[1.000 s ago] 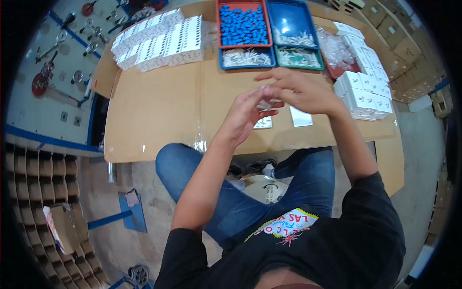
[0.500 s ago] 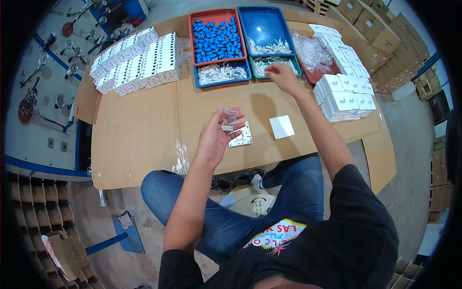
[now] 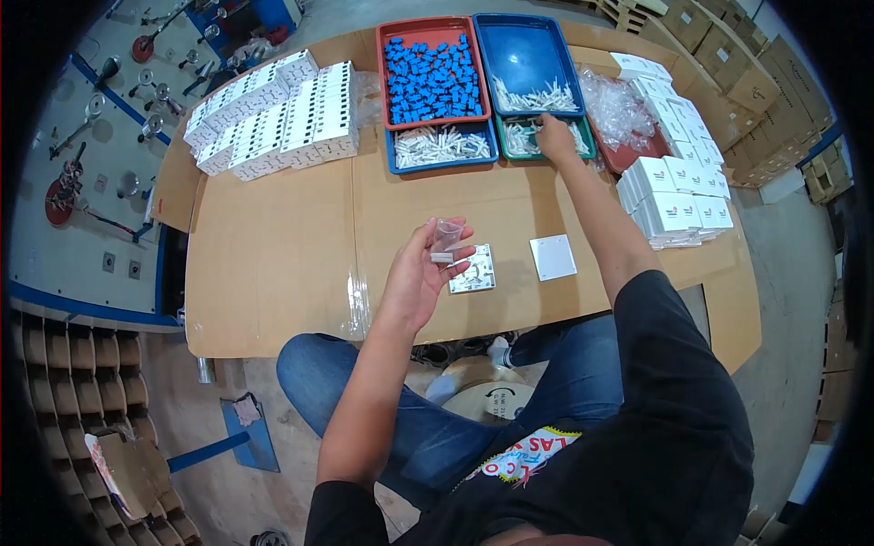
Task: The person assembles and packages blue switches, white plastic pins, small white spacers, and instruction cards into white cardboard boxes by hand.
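Observation:
My left hand (image 3: 414, 284) is raised over the near middle of the table, its fingers curled round a small clear plastic bag (image 3: 446, 235). A short white piece (image 3: 442, 257) shows at the bag's lower end. Just right of these fingers lies a square white part with a detailed inner face (image 3: 474, 271), partly behind the fingertips. Farther right is a flat white square plate (image 3: 553, 257). My right hand (image 3: 555, 139) reaches into the green tray (image 3: 517, 156) of small white parts, fingers drawn together and pointing down. Whatever is between those fingertips is too small to make out.
A red tray (image 3: 386, 100) holds blue pieces; a blue tray (image 3: 395, 169) in front holds white plugs. Behind the green tray stands a larger blue tray (image 3: 525, 55). Clear bags (image 3: 619, 109) fill a red tray. White boxes stack at left (image 3: 300, 118) and right (image 3: 678, 205).
My right hand has gone from above the green tray's near side down into its contents. My left hand still holds the bag. The whole view has shifted slightly.

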Available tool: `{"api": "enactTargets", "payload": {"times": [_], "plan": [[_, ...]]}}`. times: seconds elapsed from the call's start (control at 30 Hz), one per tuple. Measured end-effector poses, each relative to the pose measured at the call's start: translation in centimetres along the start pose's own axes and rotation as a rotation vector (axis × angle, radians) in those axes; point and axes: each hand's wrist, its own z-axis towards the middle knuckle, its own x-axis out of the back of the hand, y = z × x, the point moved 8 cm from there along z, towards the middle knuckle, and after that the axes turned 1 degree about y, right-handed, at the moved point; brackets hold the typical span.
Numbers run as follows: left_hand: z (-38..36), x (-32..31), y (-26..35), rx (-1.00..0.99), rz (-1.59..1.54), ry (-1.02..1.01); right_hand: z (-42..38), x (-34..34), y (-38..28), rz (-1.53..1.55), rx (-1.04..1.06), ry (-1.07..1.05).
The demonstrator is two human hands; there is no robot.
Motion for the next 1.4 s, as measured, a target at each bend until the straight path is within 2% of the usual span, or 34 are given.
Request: {"api": "enactTargets", "payload": {"times": [0.2, 0.27, 0.3, 0.37, 0.4, 0.47, 0.6, 0.67, 0.8, 0.87, 0.97, 1.1, 1.17, 1.2, 1.27, 1.4], "plan": [[0.2, -0.8, 0.4, -0.034, -0.029, -0.059, -3.5, 5.5, -1.8, 0.26, 0.063, 0.064], [0.0, -1.3, 0.3, -0.029, -0.031, -0.089, -6.1, 7.0, -1.5, 0.671, -0.046, 0.064], [-0.1, -1.8, 0.1, -0.023, -0.026, -0.121, -8.0, 8.5, -2.3, 0.672, -0.051, 0.061], [-0.3, -2.6, -0.5, -0.005, -0.025, -0.147, -12.4, 11.8, -4.7, 1.0, -0.102, -0.015], [-0.3, -3.3, -0.9, 0.006, -0.026, -0.177, -14.5, 14.2, -5.9, 1.002, -0.116, -0.01], [-0.7, -4.2, -2.5, 0.046, -0.01, -0.203, -19.6, 17.6, -9.2, 1.234, -0.073, -0.108], [-1.0, -5.7, -3.7, 0.05, 0.017, -0.281, -23.4, 20.6, -11.0, 1.265, -0.047, -0.164], [-1.5, -6.2, -4.0, 0.054, 0.029, -0.285, -24.3, 21.4, -12.2, 1.219, 0.032, -0.234], [-2.0, -6.6, -4.8, 0.056, 0.05, -0.295, -25.6, 22.5, -13.4, 1.134, 0.063, -0.25], [-2.4, -6.8, -5.2, 0.061, 0.058, -0.291, -26.3, 21.9, -14.3, 1.037, 0.113, -0.37], [-2.5, -6.8, -5.3, 0.042, 0.059, -0.292, -27.1, 21.8, -15.2, 0.896, 0.141, -0.396], [-2.8, -6.0, -5.2, 0.022, 0.03, -0.284, -27.6, 21.1, -16.0, 0.89, 0.202, -0.371], [-3.1, -5.9, -5.0, 0.019, 0.036, -0.264, -27.8, 21.9, -16.9, 0.868, 0.335, -0.303], [-3.3, -5.7, -5.0, 0.018, 0.041, -0.243, -27.9, 21.6, -16.7, 0.867, 0.334, -0.307], [-3.0, -4.7, -5.4, 0.02, 0.054, -0.239, -28.5, 21.0, -17.2, 0.839, 0.466, -0.387], [-3.5, -4.4, -5.8, -0.009, 0.159, -0.223, -29.6, 21.3, -17.6, 0.755, 0.519, -0.538]]}}
